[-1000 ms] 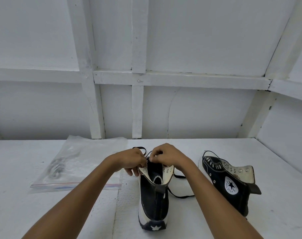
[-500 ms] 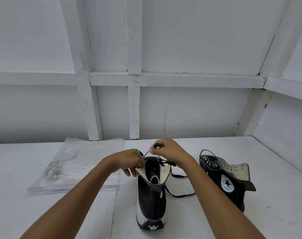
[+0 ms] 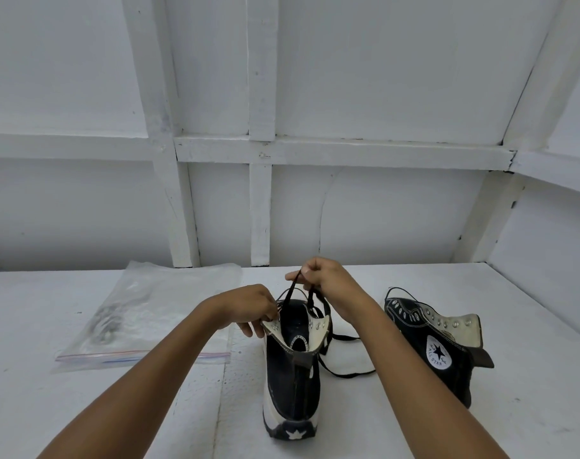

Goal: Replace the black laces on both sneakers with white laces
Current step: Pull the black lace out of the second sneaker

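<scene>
Flat black lace held up in a loop over the near sneaker.
The right hand pinches the lace above this black canvas high-top with a rubber toe cap, and the left hand grips its cream eyelet flap. Right of this sneaker is the second sneaker, and left of it a clear zip bag, all on the white table.

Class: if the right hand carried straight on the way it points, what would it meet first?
Likely the white wall; the right hand, pinching the black lace, has free air ahead.

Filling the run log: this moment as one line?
right hand pinches black lace | left hand holds centre sneaker collar | other sneaker untouched
</scene>
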A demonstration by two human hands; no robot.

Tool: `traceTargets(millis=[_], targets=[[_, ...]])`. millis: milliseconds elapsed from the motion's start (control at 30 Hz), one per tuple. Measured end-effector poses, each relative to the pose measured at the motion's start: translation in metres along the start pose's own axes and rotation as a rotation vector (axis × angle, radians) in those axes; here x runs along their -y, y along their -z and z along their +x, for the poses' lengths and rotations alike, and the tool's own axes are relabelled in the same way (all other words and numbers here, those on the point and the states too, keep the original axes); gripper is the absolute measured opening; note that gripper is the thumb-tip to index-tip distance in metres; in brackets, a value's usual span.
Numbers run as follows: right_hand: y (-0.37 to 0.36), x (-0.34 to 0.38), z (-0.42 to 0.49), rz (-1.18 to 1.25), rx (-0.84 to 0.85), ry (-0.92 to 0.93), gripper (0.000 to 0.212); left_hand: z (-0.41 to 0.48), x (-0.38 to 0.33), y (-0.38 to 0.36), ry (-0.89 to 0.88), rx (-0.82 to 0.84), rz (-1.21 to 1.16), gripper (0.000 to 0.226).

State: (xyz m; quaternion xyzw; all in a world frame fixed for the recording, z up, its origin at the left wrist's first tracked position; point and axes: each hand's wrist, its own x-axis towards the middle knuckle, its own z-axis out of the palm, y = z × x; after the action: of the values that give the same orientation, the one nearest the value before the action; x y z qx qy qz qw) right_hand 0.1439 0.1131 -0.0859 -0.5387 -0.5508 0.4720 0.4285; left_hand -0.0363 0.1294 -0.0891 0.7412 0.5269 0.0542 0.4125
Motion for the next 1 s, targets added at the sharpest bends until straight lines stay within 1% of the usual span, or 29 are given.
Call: traceTargets(millis=[33, 67, 100, 133, 200, 267, 333, 400, 467, 500, 633, 733, 833, 933, 1000], targets=[[0.000, 0.000, 0.000, 0.139, 0.001, -0.001, 0.022, 0.000, 0.000, 0.000, 0.000, 0.001, -0.002, 0.020], [0.000, 0.002, -0.001, 0.226, -0.005, -0.012, 0.022, 0.000, 0.000, 0.001, 0.000, 0.005, -0.004, 0.021], [0.000, 0.003, -0.002, 0.234, -0.022, -0.025, 0.021, 0.001, 0.000, 0.001, 0.001, 0.010, -0.007, 0.022], [0.001, 0.004, -0.003, 0.189, -0.044, -0.038, 0.019, 0.001, 0.000, 0.001, 0.002, 0.016, -0.010, 0.024], [0.003, 0.002, -0.004, 0.048, -0.081, -0.050, 0.014, 0.001, 0.000, 0.001, 0.004, 0.021, -0.013, 0.023], [0.007, 0.001, -0.005, -0.151, -0.092, -0.024, 0.011, 0.001, 0.000, 0.000, 0.004, 0.017, -0.017, 0.021], [0.008, -0.001, -0.007, -0.403, -0.007, -0.007, 0.012, 0.001, 0.001, -0.001, 0.002, 0.013, -0.015, 0.019], [0.003, -0.004, -0.009, -0.611, 0.096, -0.079, 0.012, 0.001, 0.001, -0.001, 0.001, 0.009, -0.011, 0.018], [-0.002, -0.007, -0.008, -0.660, 0.115, -0.115, 0.007, 0.002, 0.001, -0.001, 0.000, 0.006, -0.008, 0.018], [-0.004, -0.008, -0.007, -0.623, 0.105, -0.098, 0.006, 0.002, 0.001, -0.001, -0.001, 0.003, -0.007, 0.018], [-0.006, -0.012, -0.008, -0.320, 0.034, -0.030, 0.014, 0.002, 0.003, -0.001, 0.000, -0.002, -0.019, 0.019], [-0.007, -0.011, -0.008, -0.193, -0.013, -0.008, 0.014, 0.001, 0.003, -0.001, -0.006, 0.005, -0.016, 0.020], [-0.008, -0.011, -0.005, -0.008, -0.038, -0.009, 0.017, 0.000, 0.003, -0.001, -0.003, 0.002, -0.014, 0.020], [-0.011, -0.013, -0.007, 0.069, -0.064, -0.017, 0.019, 0.000, 0.005, -0.001, -0.008, 0.006, -0.021, 0.020], [-0.010, -0.014, -0.005, 0.091, -0.159, -0.023, 0.021, 0.000, 0.005, -0.002, -0.015, 0.013, -0.029, 0.020]])
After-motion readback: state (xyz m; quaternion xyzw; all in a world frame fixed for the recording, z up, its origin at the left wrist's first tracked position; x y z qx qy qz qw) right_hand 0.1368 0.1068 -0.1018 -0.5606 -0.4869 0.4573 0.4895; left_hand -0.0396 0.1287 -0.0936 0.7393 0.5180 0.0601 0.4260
